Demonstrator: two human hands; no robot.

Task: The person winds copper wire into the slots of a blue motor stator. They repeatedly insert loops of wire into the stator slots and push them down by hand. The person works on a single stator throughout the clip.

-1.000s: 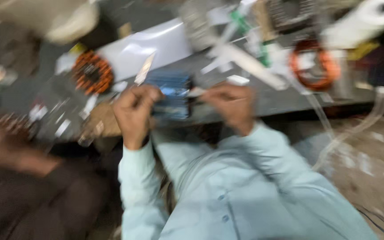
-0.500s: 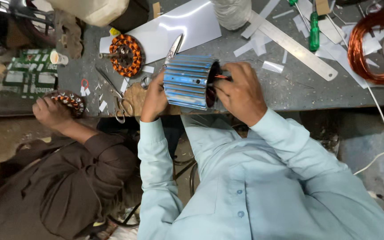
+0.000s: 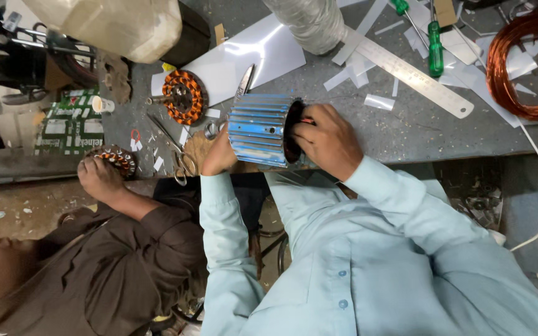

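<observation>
A co-worker's hand point(image 3: 99, 177) rests on a small wound coil point(image 3: 114, 159) at the far left. At the worktop point(image 3: 406, 134) edge, the left hand point(image 3: 218, 152) cups a ribbed blue motor housing point(image 3: 259, 129); the right hand point(image 3: 325, 140) reaches its fingers into the open end. A steady housing and gentle fingers would serve best.

Grey workbench point(image 3: 406, 134), steel ruler point(image 3: 415, 78), scissors point(image 3: 179, 155), screwdrivers point(image 3: 434, 46), copper coil point(image 3: 518, 62)

You have one blue finned motor housing point(image 3: 258, 129), two green-handled screwdrivers point(image 3: 434, 48), one steel ruler point(image 3: 413, 76), two wound stators point(image 3: 184, 96).
</observation>
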